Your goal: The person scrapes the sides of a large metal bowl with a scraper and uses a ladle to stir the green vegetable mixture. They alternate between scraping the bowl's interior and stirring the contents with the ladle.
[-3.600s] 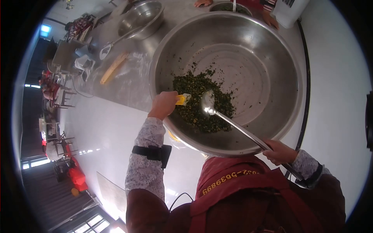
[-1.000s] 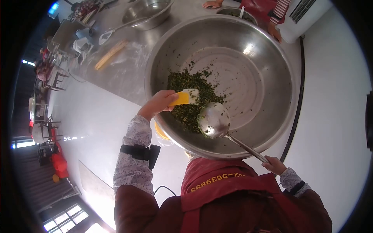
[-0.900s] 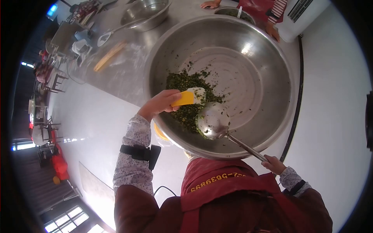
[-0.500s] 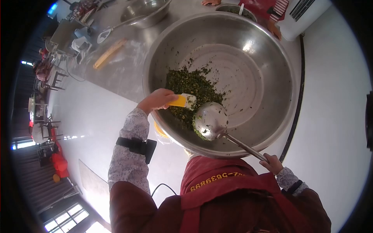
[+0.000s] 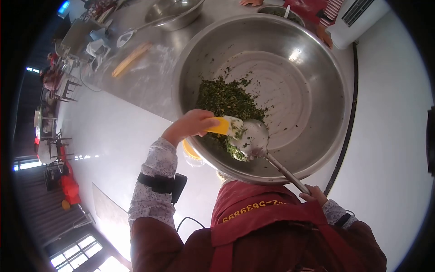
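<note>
A wide steel basin (image 5: 333, 118) holds a heap of chopped green leaves (image 5: 229, 97) on its left side. My left hand (image 5: 190, 124) reaches over the basin's near-left rim, closed on a yellow scraper (image 5: 218, 126) whose white blade has green bits stuck to it. Its blade overlaps the bowl of a large metal ladle (image 5: 253, 140), which rests low in the basin at the edge of the heap. At the near-right rim, my right hand (image 5: 316, 195) is wrapped round the end of the ladle's long handle.
A smaller steel bowl (image 5: 181, 22) and a wooden stick (image 5: 131, 59) lie on the metal table at the upper left. Beyond the basin stands a pot (image 5: 272, 10) with a white handle in it, near another person's hand (image 5: 324, 36). A yellow round thing (image 5: 191, 150) sits beside the basin.
My left hand has moved right with the scraper, bringing its blade from beside the ladle's bowl to over it. The ladle's bowl has tilted slightly, and the view has shifted a little.
</note>
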### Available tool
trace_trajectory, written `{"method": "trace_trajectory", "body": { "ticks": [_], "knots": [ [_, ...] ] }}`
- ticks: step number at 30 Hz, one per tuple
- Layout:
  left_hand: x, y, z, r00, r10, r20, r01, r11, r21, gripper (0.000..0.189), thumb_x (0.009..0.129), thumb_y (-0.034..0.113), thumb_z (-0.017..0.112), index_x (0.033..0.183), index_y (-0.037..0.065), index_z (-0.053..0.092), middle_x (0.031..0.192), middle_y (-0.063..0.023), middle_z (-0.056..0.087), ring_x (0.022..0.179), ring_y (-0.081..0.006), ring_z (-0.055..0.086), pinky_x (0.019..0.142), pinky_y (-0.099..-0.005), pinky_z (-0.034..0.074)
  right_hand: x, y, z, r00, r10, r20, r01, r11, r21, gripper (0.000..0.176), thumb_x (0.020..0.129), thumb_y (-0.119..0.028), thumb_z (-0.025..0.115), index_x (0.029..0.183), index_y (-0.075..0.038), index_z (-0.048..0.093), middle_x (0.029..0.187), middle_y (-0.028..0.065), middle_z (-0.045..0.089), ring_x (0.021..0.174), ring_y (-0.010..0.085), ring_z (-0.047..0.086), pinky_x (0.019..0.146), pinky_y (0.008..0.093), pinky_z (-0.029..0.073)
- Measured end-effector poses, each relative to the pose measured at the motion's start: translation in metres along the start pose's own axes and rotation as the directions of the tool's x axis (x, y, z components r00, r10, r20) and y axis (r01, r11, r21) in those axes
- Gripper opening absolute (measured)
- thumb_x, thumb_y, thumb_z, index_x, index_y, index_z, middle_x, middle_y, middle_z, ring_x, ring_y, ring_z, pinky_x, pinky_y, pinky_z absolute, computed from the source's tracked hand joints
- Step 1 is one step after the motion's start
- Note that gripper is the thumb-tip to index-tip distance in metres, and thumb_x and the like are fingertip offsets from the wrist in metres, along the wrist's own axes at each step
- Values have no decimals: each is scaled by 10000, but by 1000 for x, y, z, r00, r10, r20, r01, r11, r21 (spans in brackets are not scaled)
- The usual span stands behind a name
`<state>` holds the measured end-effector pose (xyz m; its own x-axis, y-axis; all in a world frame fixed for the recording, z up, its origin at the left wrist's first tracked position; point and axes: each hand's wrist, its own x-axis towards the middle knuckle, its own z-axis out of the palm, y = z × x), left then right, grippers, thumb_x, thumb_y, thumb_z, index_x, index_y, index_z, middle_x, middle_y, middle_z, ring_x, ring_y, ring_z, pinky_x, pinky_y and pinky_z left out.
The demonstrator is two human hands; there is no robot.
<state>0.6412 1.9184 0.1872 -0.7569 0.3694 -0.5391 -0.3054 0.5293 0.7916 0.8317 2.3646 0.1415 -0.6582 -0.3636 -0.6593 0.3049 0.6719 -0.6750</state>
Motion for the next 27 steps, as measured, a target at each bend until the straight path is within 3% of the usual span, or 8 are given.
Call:
{"method": "trace_trajectory", "body": {
  "ticks": [2, 4, 5, 9, 15, 17, 24, 27],
  "knots": [
    [3, -9, 1, 997, -32, 73, 30, 999, 17, 308, 818, 309, 568, 779, 5, 594, 568, -41, 493, 469, -115, 467, 439, -263, 365, 1, -2, 3, 1000, 9, -18, -10, 1000, -28, 307, 800, -303, 605, 817, -3, 543, 532, 106, 487, 470, 183, 449, 483, 341, 382],
    [9, -23, -6, 989, -101, -108, 111, 990, 87, 316, 816, 309, 572, 786, -6, 590, 570, -42, 495, 473, -121, 477, 448, -269, 377, 1, -1, 4, 1000, 12, -22, -12, 1000, -11, 304, 799, -298, 607, 816, -2, 542, 531, 97, 485, 477, 170, 452, 486, 336, 386],
    [8, -30, -14, 986, -117, -118, 149, 938, 314, 322, 835, 294, 547, 742, -13, 576, 587, -15, 481, 501, -100, 450, 444, -253, 356, -2, -1, 5, 999, 20, -27, -20, 1000, 6, 300, 797, -293, 608, 815, -1, 540, 529, 88, 482, 484, 157, 454, 490, 330, 390],
    [-9, -8, -6, 987, -83, -140, 101, 987, 126, 322, 811, 298, 580, 793, -23, 578, 566, -52, 511, 488, -125, 499, 471, -275, 405, -1, -5, 10, 999, 33, -20, -33, 999, 22, 287, 800, -280, 608, 808, -2, 538, 521, 50, 478, 475, 118, 457, 467, 300, 394],
    [-15, -19, 16, 989, 87, -124, -62, 979, 194, 270, 805, 285, 590, 807, 15, 576, 582, -89, 531, 507, -182, 530, 509, -318, 422, 2, 3, 24, 992, 123, 37, -128, 967, 222, 259, 809, -258, 598, 776, -14, 518, 514, -2, 470, 420, 75, 452, 384, 250, 377],
    [-14, -42, 9, 896, 248, -367, -14, 844, 536, 269, 802, 253, 577, 793, -13, 539, 611, -132, 519, 529, -219, 503, 522, -340, 408, -2, -2, 26, 979, 197, 49, -202, 926, 318, 247, 807, -242, 596, 783, -15, 501, 512, 1, 470, 407, 78, 447, 364, 242, 370],
    [-25, -10, 32, 895, 350, -276, -192, 861, 471, 222, 780, 277, 582, 816, 59, 574, 701, -158, 589, 675, -355, 570, 601, -434, 439, -4, -38, 29, 970, 236, 54, -235, 861, 450, 179, 811, -179, 568, 772, -41, 462, 482, -9, 407, 362, 76, 391, 318, 236, 321],
    [-21, -29, 16, 834, 218, -506, 117, 827, 550, 188, 791, 233, 570, 858, 58, 545, 715, -171, 580, 707, -379, 558, 601, -458, 427, -4, -47, 29, 931, 178, 318, -360, 583, 729, 185, 843, -179, 518, 726, -98, 399, 461, -32, 331, 331, 53, 308, 285, 211, 252]
  ]
}}
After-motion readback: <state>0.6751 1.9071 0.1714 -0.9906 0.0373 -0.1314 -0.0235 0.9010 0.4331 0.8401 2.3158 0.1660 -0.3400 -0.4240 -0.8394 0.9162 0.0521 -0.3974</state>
